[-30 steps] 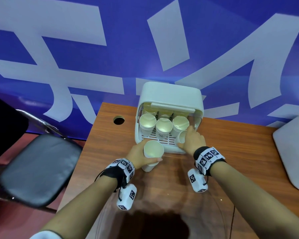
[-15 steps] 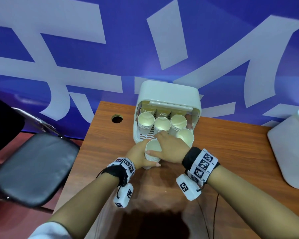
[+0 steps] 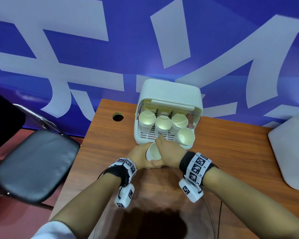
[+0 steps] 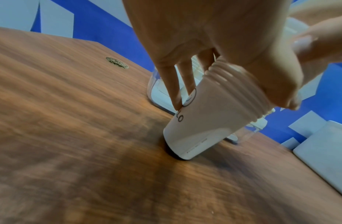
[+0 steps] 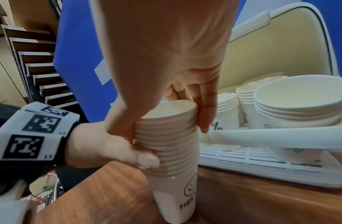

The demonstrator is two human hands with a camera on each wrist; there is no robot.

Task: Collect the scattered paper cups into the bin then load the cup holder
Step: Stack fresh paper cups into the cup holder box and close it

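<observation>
Upright on the table, my stack (image 5: 170, 145) sits just before the holder (image 3: 169, 94), left hand (image 3: 139, 156) gripping low, right hand (image 3: 169, 152) pinching its top rims.

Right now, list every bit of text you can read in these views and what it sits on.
"HEL", rest cut off: bottom cup of the cup stack, under a smiley drawing.
"LO": same stack, left wrist view.
"L1", "L2": left wristband tags.
Fine print near the stack's base: too small to read.
Blue banner shapes: not readable as text.

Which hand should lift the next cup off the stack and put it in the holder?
Probably the right hand: its fingers already pinch the top rims of the cup stack, nearest the cup holder. The left hand steadies the stack.
</observation>
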